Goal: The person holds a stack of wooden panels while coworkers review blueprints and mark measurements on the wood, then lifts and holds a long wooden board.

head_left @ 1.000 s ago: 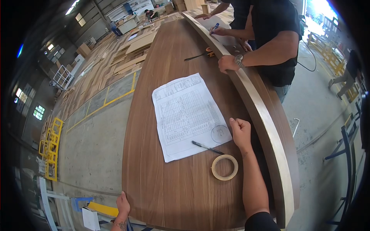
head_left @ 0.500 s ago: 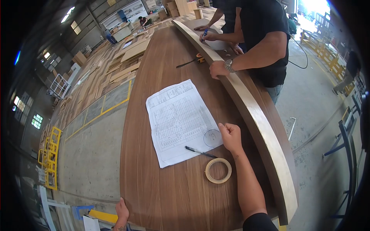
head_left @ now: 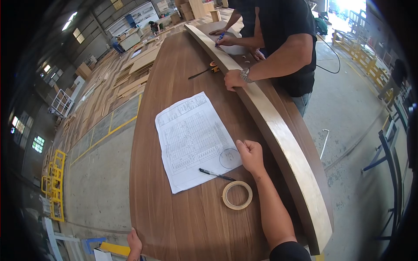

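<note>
My left hand (head_left: 134,242) is at the near left corner of the brown wood-grain board (head_left: 174,222), its fingers hidden by the edge. My right hand (head_left: 250,155) is closed on the board, beside the lower right corner of a printed paper sheet (head_left: 196,139); nothing shows in it. A black pen (head_left: 213,174) lies partly on the sheet, next to a roll of tape (head_left: 237,195). Right of my right hand, a long pale beam (head_left: 278,117) runs lengthwise. An orange tape measure (head_left: 214,67) rests further up.
At the upper right, a co-worker (head_left: 283,48) grips the beam with one hand. Another person's hand (head_left: 224,40) holds a blue marker. Yellow frames (head_left: 57,187) stand at the left, a blue metal frame (head_left: 387,161) at the right. Wood panels (head_left: 139,63) lie on the floor.
The whole view has shifted, so the board, sheet, tape and beam appear further left. My hands hold the same poses relative to the board.
</note>
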A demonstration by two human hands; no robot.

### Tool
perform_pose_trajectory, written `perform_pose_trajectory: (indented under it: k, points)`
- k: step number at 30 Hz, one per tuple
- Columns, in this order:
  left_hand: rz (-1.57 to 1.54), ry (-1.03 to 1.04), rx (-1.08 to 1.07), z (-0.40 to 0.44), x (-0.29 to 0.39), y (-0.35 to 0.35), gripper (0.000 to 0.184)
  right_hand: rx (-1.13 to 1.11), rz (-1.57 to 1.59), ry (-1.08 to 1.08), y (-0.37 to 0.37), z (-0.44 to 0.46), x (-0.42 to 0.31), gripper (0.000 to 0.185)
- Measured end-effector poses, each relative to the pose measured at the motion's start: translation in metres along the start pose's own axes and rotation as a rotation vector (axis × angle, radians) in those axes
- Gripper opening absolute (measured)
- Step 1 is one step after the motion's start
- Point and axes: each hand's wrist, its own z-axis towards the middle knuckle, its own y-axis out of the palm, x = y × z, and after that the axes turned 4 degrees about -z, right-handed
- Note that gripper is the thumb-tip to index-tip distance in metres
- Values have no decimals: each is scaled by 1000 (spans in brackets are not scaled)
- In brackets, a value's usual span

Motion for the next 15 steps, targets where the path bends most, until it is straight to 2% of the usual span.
perform_pose_trajectory:
  k: [4,6,13,15]
  points:
    - [-33,51,32,7,-21,5,67,10,-12,5,-1,-1,-2,50]
    - [11,-80,-78,8,-18,0,65,13,-14,13,0,0,-2,49]
    - [-5,5,-27,9,-20,0,66,-1,-21,14,-1,0,-6,48]
    - [39,-88,-85,10,-20,-1,64,2,-23,13,-1,0,-4,48]
